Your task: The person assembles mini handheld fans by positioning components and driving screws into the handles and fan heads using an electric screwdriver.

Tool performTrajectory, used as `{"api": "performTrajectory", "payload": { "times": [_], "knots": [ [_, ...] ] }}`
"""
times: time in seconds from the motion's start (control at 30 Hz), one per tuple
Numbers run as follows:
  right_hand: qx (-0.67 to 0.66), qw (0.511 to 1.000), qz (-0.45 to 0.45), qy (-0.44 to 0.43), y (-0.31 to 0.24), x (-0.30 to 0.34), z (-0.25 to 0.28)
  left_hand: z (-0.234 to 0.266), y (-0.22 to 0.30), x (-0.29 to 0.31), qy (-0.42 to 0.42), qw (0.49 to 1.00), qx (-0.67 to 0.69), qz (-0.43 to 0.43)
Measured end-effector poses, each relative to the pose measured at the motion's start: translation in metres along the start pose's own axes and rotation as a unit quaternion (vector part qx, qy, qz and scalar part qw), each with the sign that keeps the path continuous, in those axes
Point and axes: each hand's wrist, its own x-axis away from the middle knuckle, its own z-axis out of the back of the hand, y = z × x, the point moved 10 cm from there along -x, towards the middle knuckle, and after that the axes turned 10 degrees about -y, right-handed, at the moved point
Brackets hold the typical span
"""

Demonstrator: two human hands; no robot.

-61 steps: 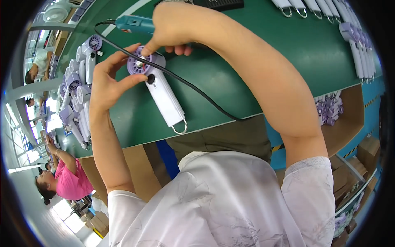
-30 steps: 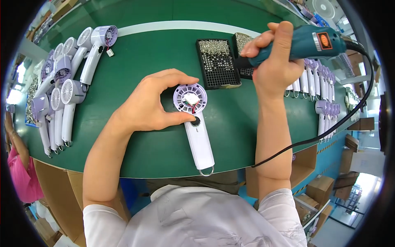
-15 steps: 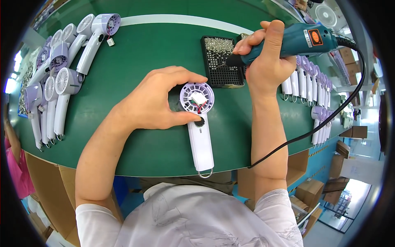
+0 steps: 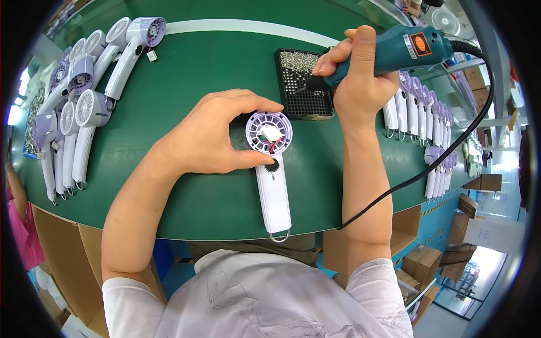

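Note:
A white and lilac handheld fan lies on the green table, its round head away from me and its metal loop at the near edge. My left hand grips the head between thumb and fingers, the thumb by the black button. Inside the head's ring a white connector with red and black wires shows. My right hand is wrapped around a teal electric screwdriver. The tool's dark tip points left over a black screw tray, whose far part is filled with small silvery screws.
Several similar fans lie in a cluster at the left. More fans stand in rows at the right. The black power cord loops down past my right forearm. Cardboard boxes sit below the table, and a person in pink is at far left.
My right hand has moved the screwdriver slightly left, its tip now further over the screw tray. The left hand and fan look almost the same.

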Motion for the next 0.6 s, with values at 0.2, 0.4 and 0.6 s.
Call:
{"api": "performTrajectory", "payload": {
  "times": [0.2, 0.4, 0.6],
  "knots": [
    [0.026, 0.999, 0.001, -0.048, -0.002, -0.006, -0.022, 0.003, 0.001, -0.001, 0.001, 1.000, -0.001, -0.009],
    [0.000, 0.999, -0.027, 0.022, 0.001, -0.003, -0.012, 0.002, -0.010, 0.001, 0.019, 0.998, 0.054, 0.023],
    [0.023, 0.999, -0.022, 0.027, -0.003, -0.005, -0.007, -0.002, -0.010, 0.000, -0.017, 0.997, 0.051, 0.047]
  ]
}}
